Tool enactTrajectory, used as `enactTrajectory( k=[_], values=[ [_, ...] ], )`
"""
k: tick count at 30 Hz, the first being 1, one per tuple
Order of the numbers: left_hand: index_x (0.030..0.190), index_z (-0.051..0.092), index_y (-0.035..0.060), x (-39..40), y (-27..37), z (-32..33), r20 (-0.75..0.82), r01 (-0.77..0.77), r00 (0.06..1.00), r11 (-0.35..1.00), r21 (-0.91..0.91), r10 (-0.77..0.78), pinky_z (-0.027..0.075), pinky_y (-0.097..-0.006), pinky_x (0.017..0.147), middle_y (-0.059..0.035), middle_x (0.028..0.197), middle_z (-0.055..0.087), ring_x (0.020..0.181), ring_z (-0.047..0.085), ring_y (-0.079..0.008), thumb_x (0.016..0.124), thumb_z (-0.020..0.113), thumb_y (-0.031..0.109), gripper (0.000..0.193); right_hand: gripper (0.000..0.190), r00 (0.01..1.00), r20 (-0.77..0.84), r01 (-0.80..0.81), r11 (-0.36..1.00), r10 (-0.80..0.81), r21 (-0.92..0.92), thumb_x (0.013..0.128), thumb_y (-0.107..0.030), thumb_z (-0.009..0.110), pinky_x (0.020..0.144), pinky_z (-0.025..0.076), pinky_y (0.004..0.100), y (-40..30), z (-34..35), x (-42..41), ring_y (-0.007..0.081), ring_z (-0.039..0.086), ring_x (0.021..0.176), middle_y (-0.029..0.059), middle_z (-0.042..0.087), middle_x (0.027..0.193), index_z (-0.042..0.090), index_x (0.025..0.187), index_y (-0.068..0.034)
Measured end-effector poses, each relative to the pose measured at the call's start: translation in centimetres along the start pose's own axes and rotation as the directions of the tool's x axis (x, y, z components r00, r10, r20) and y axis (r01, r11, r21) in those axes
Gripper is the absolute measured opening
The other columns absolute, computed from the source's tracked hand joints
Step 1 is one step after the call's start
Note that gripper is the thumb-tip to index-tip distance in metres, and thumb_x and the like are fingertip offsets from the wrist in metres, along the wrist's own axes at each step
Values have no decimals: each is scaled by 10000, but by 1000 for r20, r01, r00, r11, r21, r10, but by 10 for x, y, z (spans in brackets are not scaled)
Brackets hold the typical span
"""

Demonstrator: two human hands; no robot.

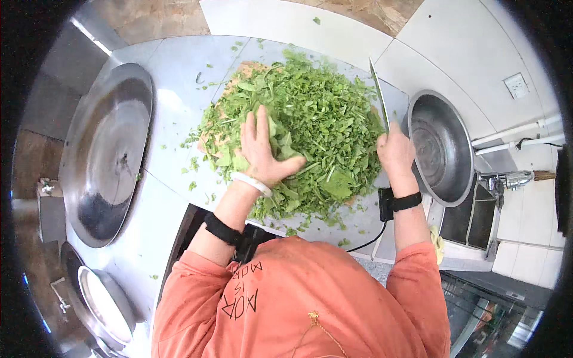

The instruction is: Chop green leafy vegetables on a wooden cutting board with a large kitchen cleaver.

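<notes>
A large heap of chopped leafy greens [327,116] covers most of a wooden cutting board [206,141], whose edge shows at the left. My left hand [266,152] presses flat on larger leaves at the heap's left front, fingers pointing away from me and thumb spread to the right. In my right hand [396,147], at the right side of the heap, is the handle of a knife [379,91]. Its blade is raised on edge and points away from me, beside the greens. The hand hides the handle.
A big metal wok [107,152] is set into the counter [168,188] at left. A white-filled metal bowl [105,304] stands nearer on that side. To the right, a deep metal basin [441,143] sits by the sink [474,219] and faucet [515,180]. Leaf scraps dot the counter.
</notes>
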State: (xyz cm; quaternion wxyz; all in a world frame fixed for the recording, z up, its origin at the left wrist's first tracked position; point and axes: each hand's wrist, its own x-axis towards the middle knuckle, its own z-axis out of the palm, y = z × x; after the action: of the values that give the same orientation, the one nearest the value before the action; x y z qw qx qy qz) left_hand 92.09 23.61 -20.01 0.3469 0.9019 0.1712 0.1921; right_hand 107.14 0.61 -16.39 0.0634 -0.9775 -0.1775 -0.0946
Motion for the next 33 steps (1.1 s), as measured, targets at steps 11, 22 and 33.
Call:
enactTrajectory(
  k=[11,22,33],
  values=[
    [1375,195,241,-1,8,27,138,-36,990,912,408,-23,350,-542,919,-215,1374,226,1223,283,-428,539,783,280,1022,392,982,184,-25,999,30,-29,767,-197,568,682,477,460,34,74,-20,367,591,795,216,571,861,452,1122,-80],
    [1318,280,-37,89,-114,-42,325,-225,934,950,219,146,362,-389,970,-241,1329,342,1167,427,-360,623,736,440,958,762,774,632,-222,921,-33,319,726,-543,600,743,468,442,-34,15,-67,414,583,839,280,595,879,394,1149,57],
    [1215,446,46,42,-7,-24,113,-235,967,972,27,230,354,-424,939,-254,1149,427,1066,405,-397,497,752,284,815,328,981,196,-142,703,4,697,703,57,557,736,447,342,-120,43,-47,329,582,885,195,580,898,449,1007,0]
  ],
)
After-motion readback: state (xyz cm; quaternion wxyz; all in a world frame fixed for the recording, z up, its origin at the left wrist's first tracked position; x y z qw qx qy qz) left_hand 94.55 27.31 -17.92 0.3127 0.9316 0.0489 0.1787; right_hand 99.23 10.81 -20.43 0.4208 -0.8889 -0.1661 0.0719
